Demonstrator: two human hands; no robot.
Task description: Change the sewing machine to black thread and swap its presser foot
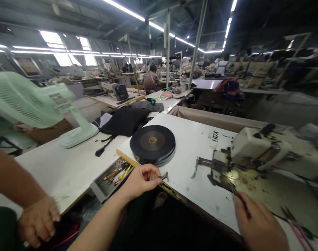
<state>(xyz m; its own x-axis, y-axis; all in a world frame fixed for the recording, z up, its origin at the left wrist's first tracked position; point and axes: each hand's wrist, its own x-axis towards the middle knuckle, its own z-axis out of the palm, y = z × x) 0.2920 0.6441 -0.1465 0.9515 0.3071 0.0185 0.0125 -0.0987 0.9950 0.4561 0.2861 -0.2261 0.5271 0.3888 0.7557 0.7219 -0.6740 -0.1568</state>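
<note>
My left hand is closed on a small metal piece with a T-shaped end, at the front edge of the white table. In my right hand is a dark, slim tool, its tip pointing toward the sewing machine's needle plate; its exact kind is blurred. The sewing machine stands just beyond that hand, its lamp lighting the plate. A metal guide reaches out to the left of the plate. Beyond my left hand lies a large roll of black tape.
A grey drawer with tools hangs open under the table. Scissors lie at the right. A co-worker's hand is at the lower left. A green fan and black fabric occupy the left table.
</note>
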